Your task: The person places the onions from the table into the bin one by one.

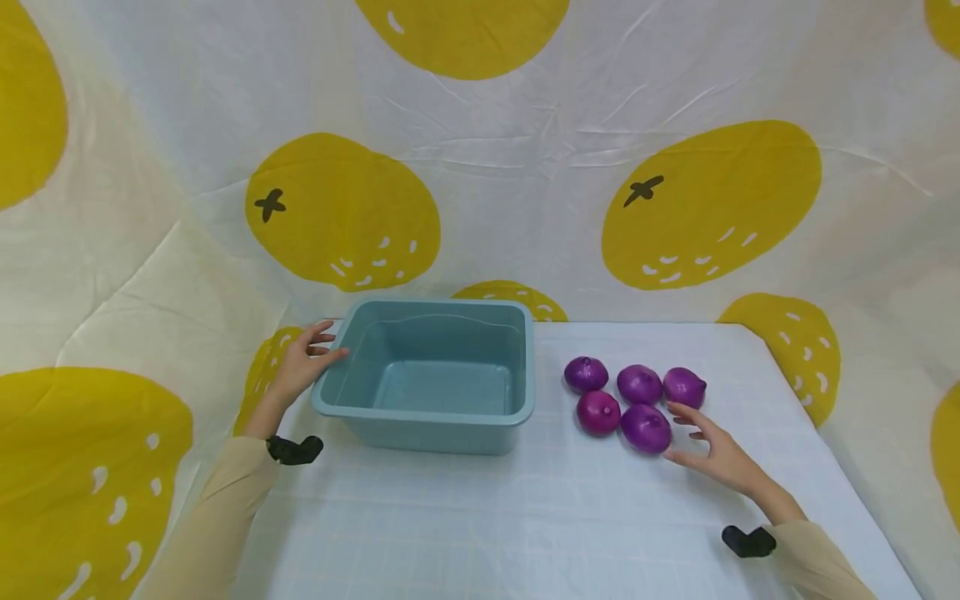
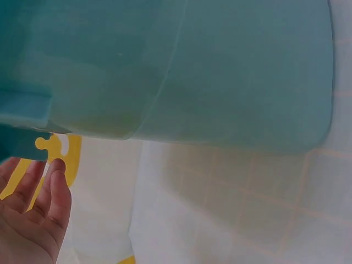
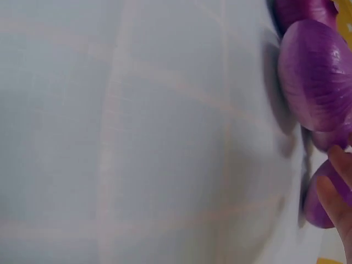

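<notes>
Small staged nook, fabric-walled; reads as a makeshift recording corner more than a working room. White hanging cloth (image 1: 510,208), printed with large yellow fruit shapes (image 1: 345,217), closes off back and sides; creases run across it. Counter (image 1: 450,525) set against the back hanging, dressed in a pale covering (image 3: 165,121) with faint checked lines, clearest in both wrist views. Purple onions (image 1: 646,430) and a blue-green basin (image 1: 420,417) lend a kitchen note. Dark gear (image 1: 747,542) worn at both cuffs (image 1: 251,462) suits filming. Home, lab or studio beyond the cloth: cannot tell.
</notes>
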Demonstrator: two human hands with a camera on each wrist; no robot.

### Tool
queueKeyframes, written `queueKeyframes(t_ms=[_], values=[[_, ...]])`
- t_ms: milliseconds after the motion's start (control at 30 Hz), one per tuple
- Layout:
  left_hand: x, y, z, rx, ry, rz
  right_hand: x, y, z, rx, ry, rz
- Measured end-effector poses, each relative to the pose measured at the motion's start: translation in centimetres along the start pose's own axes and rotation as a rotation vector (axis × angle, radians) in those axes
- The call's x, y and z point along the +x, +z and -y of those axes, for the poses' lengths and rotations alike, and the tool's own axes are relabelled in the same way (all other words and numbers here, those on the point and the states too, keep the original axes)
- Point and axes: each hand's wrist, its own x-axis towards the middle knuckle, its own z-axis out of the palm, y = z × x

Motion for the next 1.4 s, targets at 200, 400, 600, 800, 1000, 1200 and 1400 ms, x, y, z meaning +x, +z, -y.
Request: queueKeyframes(t_ms=[200,400,600,800,1000,1200,1400], values=[[-0.2,0.0,-0.1,-0.029,-0.023,-0.008,0.1,0.7,-0.4,0.007,-0.018,-0.004],[-0.1,0.1,-0.1,-0.029,-0.045,-0.032,0.5,1.0,-0.8,0.013,-0.037,0.013],[0.1,0.3,-0.2,-0.009,-0.042,-0.059,1.5,1.1,-0.8,0.003,-0.031,0.017],[0.3,0.5,-0.4,-0.022,-0.057,-0.078,2.3,1.2,-0.4,0.002,-0.023,0.041],[0.5,0.8,-0.4,-0.043,-0.063,-0.095,3.0,1.5,-0.6,-0.010,-0.062,0.061],[0.5,1.1,-0.4,-0.097,-0.081,-0.094,3.6,1.6,-0.6,0.035,-0.074,0.097],[0.3,1.1,-0.4,-0.141,-0.134,-0.073,4.4,2.1,-1.1,0.011,-0.082,0.114]])
